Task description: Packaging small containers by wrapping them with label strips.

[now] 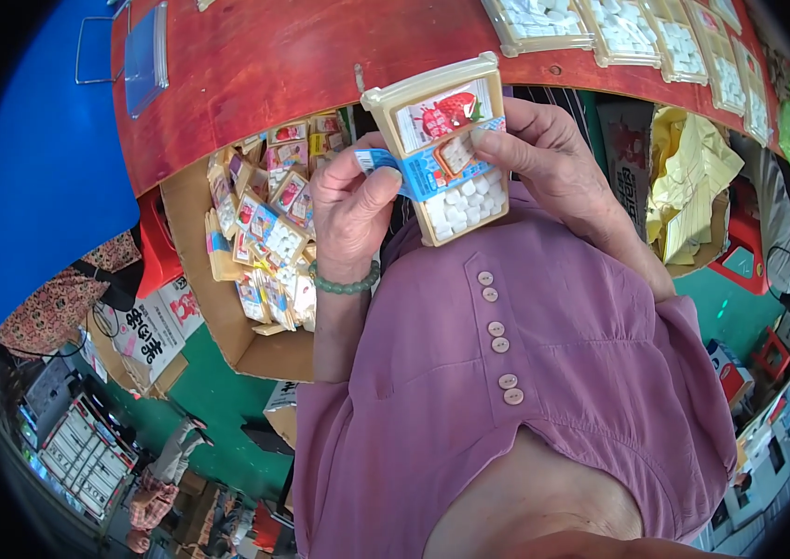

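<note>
Both hands (348, 210) (544, 154) grip cream tray (442, 149), blue-band label (428, 172).

A cream tray pack (448, 149) with a blue-and-red label (432, 172) sits above the red table's (274, 65) near edge, similar packs (269, 224) filling a cardboard box (199, 289) below its left end.

A small packing workshop. A red worktable (265, 65) carries a row of filled cream trays (633, 33) along its far edge; below its near edge, a cardboard box (195, 270) holds finished packs (269, 224), with further cartons (148, 340) left of it.
</note>
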A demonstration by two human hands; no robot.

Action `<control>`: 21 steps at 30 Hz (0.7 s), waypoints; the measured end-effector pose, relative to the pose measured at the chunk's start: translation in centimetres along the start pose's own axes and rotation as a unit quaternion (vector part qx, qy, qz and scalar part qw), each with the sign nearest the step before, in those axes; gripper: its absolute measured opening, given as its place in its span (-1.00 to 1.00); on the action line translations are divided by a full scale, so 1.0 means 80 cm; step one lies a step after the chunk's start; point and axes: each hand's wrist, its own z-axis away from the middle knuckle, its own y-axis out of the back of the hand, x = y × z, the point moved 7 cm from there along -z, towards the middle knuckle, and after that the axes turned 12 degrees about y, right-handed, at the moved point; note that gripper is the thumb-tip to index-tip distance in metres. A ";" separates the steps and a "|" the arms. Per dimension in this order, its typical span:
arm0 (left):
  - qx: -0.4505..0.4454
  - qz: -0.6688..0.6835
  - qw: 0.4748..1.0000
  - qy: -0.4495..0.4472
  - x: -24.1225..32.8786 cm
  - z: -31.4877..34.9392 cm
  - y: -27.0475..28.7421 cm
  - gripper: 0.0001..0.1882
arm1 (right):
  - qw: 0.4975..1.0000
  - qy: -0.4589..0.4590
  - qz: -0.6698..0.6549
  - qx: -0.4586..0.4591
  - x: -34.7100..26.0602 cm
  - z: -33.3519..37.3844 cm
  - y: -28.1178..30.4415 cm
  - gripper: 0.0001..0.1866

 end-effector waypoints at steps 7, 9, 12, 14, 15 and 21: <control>0.079 -0.119 0.978 0.150 -0.023 0.007 0.015 -0.83 | 0.997 -0.057 0.054 -0.027 0.011 -0.001 -0.007 -0.63; 0.054 -0.085 0.975 0.198 -0.011 0.003 -0.015 -0.88 | 0.998 -0.045 0.035 -0.011 0.019 0.003 0.000 -0.65; 0.011 -0.031 0.982 0.188 -0.037 0.001 -0.012 -0.85 | 1.000 -0.012 0.000 0.001 0.028 0.007 0.012 -0.69; -0.016 0.056 0.983 0.173 -0.041 0.005 -0.018 -0.78 | 1.000 -0.004 -0.019 -0.024 0.033 0.007 0.016 -0.69; -0.024 0.063 0.986 0.155 -0.039 0.004 -0.022 -0.70 | 0.999 -0.003 -0.020 -0.046 0.032 0.004 0.015 -0.66; -0.074 0.076 0.986 0.129 -0.027 0.008 -0.027 -0.13 | 0.991 0.016 -0.034 -0.128 0.029 -0.011 -0.018 -0.66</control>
